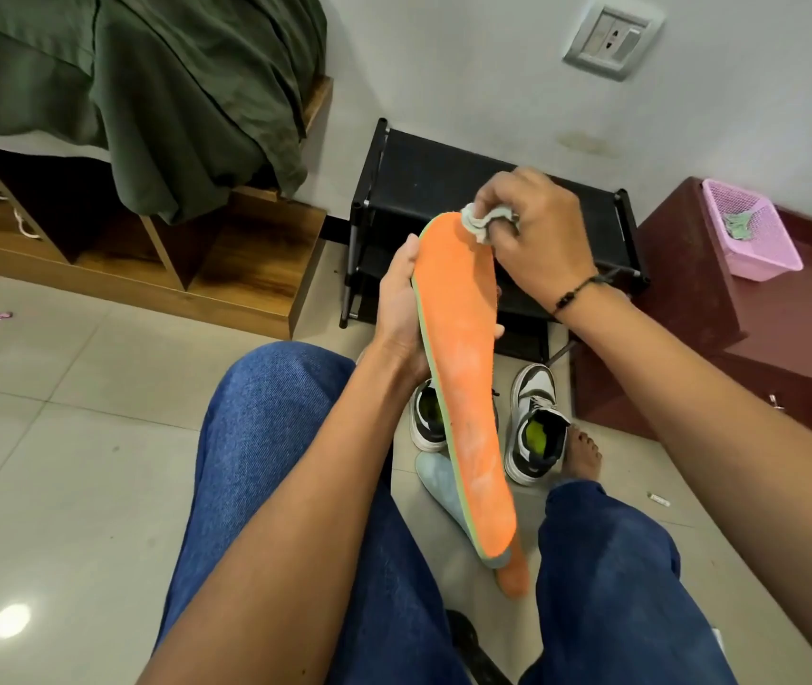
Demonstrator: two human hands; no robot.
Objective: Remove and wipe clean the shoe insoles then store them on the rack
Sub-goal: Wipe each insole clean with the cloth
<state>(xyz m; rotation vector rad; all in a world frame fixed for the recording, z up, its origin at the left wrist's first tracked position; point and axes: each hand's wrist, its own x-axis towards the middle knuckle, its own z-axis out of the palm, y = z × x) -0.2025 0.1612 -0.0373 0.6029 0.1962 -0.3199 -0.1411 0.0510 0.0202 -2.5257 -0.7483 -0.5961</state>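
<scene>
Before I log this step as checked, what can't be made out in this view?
- Second insole on the floor: mostly hidden behind the orange insole in the head view.
- Cloth: largely covered by the right hand.
- Left hand: fingers hidden behind the insole.
- Rack: lower shelves blocked by both hands.
- Pink basket: contents too small.
</scene>
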